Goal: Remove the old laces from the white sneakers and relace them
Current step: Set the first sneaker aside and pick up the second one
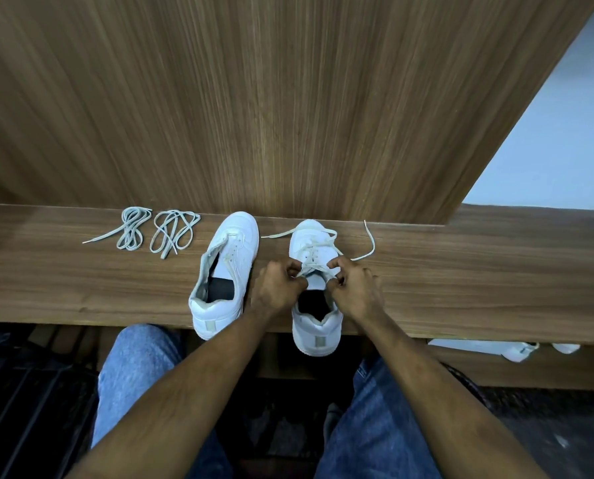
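Note:
Two white sneakers stand on the wooden shelf [461,281], toes toward the wall. The left sneaker [228,267] has no lace and its tongue lies open. The right sneaker [314,243] carries a cream lace [369,248] threaded through its eyelets, with loose ends trailing left and right over the shelf. My left hand [278,288] and my right hand [354,288] each pinch a strand of that lace at the top eyelets, on either side of the tongue. Two loose grey laces [129,228] [173,233] lie coiled on the shelf to the left.
A wood-panelled wall [288,98] rises straight behind the shelf. Both heels overhang the shelf's front edge. My knees in blue jeans [136,368] sit below. White objects [516,349] lie on a lower ledge at right.

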Demonstrator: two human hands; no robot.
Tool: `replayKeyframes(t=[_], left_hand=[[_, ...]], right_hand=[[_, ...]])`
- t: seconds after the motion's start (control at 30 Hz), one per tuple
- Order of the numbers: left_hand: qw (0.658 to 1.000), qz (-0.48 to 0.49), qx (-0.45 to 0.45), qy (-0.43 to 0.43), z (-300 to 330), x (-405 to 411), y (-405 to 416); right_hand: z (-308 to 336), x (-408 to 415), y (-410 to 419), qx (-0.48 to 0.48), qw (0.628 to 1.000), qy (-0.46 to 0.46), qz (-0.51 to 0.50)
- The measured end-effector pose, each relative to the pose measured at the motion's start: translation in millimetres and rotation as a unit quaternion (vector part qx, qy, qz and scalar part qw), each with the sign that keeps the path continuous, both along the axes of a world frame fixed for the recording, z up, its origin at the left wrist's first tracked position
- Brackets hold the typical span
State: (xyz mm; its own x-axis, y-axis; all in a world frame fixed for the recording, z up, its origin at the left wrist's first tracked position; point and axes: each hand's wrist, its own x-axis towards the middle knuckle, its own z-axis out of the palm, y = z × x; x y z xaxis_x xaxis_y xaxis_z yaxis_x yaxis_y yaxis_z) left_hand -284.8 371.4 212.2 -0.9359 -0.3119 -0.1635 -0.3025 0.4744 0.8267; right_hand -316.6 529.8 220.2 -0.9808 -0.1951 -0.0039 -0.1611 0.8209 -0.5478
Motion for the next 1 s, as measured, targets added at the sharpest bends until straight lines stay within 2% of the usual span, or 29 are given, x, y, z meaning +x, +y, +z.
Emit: replayKeyframes(t=[0.17, 0.23, 0.37, 0.43, 0.53, 0.6, 0.7, 0.8, 0.9, 1.0], left_hand=[[0.999, -0.003, 0.008, 0.034, 8.4, -7.0, 8.6], [0.999, -0.02, 0.014, 0.045, 11.0, -9.3, 10.1], [0.992, -0.028, 0.088, 0.089, 11.0, -13.8, 8.5], [0.99, -0.046, 0.088, 0.1, 9.6, -15.4, 3.8], [0.987, -0.11, 0.073, 0.09, 10.4, -10.8, -4.5], [0.983, -0.155, 0.062, 0.078, 11.1, -7.6, -8.3], [0.989, -0.119, 0.059, 0.068, 12.0, -10.3, -9.4], [0.985, -0.026, 0.168, 0.037, 25.1, -16.3, -1.8], [0.959, 0.019, 0.28, 0.047, 53.5, -25.0, 4.7], [0.944, 0.031, 0.318, 0.083, 81.8, -36.1, 4.1]], right_hand=[[7.2, -1.1, -2.4, 0.075, 0.995, 0.011, 0.07], [9.5, -1.6, -2.2, 0.067, 0.994, 0.004, 0.092], [9.8, -4.7, -8.0, -0.071, 0.991, -0.001, 0.113], [15.7, -5.9, -13.7, -0.174, 0.98, -0.058, 0.078], [30.4, -12.2, -13.6, -0.308, 0.929, -0.206, -0.013], [39.3, -18.2, -9.0, -0.357, 0.9, -0.248, -0.044], [56.2, -22.8, -2.6, -0.406, 0.876, -0.254, -0.054], [73.3, -28.0, 4.4, -0.44, 0.86, -0.255, -0.031], [84.0, -34.7, 8.3, -0.491, 0.841, -0.227, -0.012], [85.6, -40.1, 8.8, -0.487, 0.854, -0.181, -0.026]])
